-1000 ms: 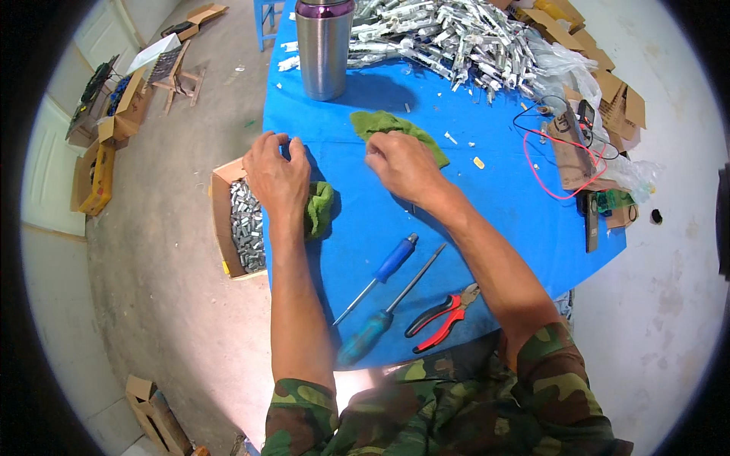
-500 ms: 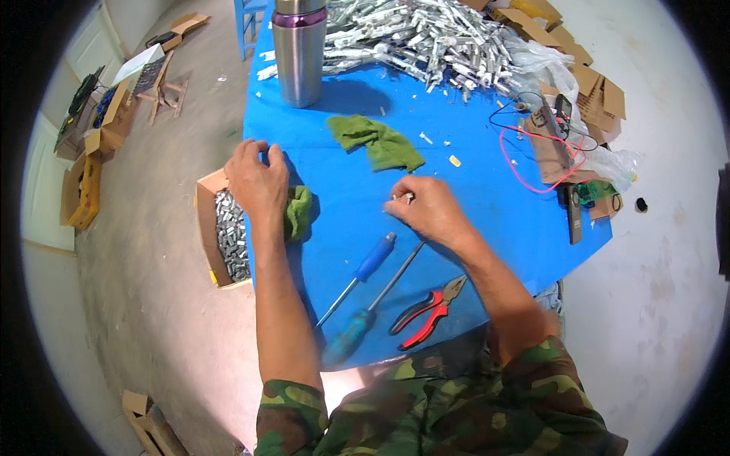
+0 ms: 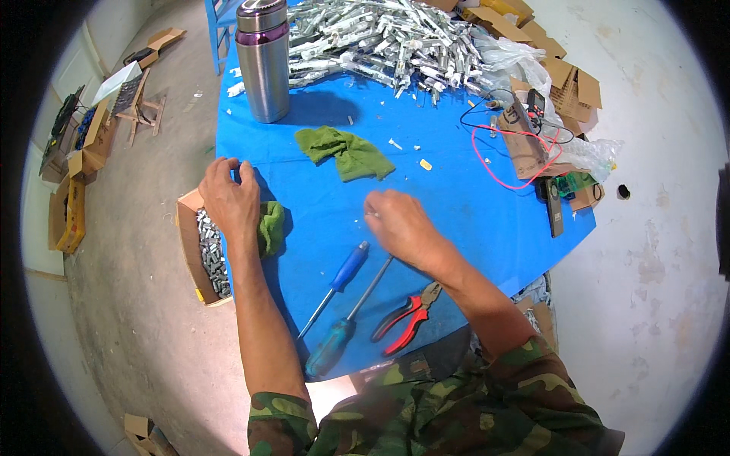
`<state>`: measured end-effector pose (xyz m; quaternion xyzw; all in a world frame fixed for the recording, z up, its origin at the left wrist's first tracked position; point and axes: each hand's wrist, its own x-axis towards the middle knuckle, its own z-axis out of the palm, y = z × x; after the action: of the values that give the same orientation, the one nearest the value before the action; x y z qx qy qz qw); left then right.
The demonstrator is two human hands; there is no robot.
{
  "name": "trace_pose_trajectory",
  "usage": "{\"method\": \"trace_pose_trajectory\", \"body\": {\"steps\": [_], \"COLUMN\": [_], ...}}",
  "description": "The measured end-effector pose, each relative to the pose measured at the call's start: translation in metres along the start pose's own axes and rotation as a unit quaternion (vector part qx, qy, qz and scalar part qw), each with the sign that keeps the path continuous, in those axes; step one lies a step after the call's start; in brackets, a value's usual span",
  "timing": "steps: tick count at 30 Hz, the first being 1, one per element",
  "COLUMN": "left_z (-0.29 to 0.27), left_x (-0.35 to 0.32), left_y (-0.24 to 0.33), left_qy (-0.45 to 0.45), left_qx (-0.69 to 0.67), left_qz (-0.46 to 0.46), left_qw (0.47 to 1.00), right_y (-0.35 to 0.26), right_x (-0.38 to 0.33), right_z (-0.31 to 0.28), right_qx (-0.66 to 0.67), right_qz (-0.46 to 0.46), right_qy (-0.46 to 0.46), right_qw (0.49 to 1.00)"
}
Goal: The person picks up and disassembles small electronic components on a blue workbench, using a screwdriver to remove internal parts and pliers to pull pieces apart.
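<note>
At the table's left edge, my left hand (image 3: 232, 199) hovers above the cardboard box (image 3: 190, 247) of small grey metal pieces (image 3: 212, 251). Its fingers are bent but apart, with nothing visible in them. A crumpled green cloth (image 3: 271, 228) lies right beside that wrist. Over the middle of the table, my right hand (image 3: 403, 226) is closed and slightly blurred; a small pale bit shows at its fingers, too small to name. Below it lie a blue-handled screwdriver (image 3: 351, 267), a teal-handled screwdriver (image 3: 331, 348) and red-and-black pliers (image 3: 408, 321).
A second green cloth (image 3: 346, 154) lies farther up the blue table (image 3: 456, 205). Behind it stand a steel flask (image 3: 264, 76) and a large heap of whitish metal-and-plastic strips (image 3: 395, 45). On the right are red and black leads (image 3: 487, 169), plastic bags and cardboard.
The view has shifted, so the table and its things sit farther left and lower. My right hand has become more closed, hiding most of the small piece that showed in it.
</note>
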<state>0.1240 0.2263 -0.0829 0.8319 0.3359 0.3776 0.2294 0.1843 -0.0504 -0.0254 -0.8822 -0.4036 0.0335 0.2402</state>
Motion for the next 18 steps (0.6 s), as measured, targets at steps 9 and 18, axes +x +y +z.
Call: {"method": "trace_pose_trajectory", "body": {"steps": [9, 18], "left_z": [0.000, 0.004], "left_x": [0.000, 0.002], "left_y": [-0.001, -0.007], "left_qy": [0.004, 0.003], "left_qx": [0.008, -0.014], "left_qz": [0.006, 0.019], "left_qw": [1.000, 1.000], "right_y": [-0.004, 0.024], "right_x": [-0.003, -0.001], "right_z": [0.004, -0.012], "right_qx": [-0.065, 0.122], "right_qz": [0.023, 0.104], "right_qy": [-0.002, -0.001], "right_qw": [0.998, 0.987]}}
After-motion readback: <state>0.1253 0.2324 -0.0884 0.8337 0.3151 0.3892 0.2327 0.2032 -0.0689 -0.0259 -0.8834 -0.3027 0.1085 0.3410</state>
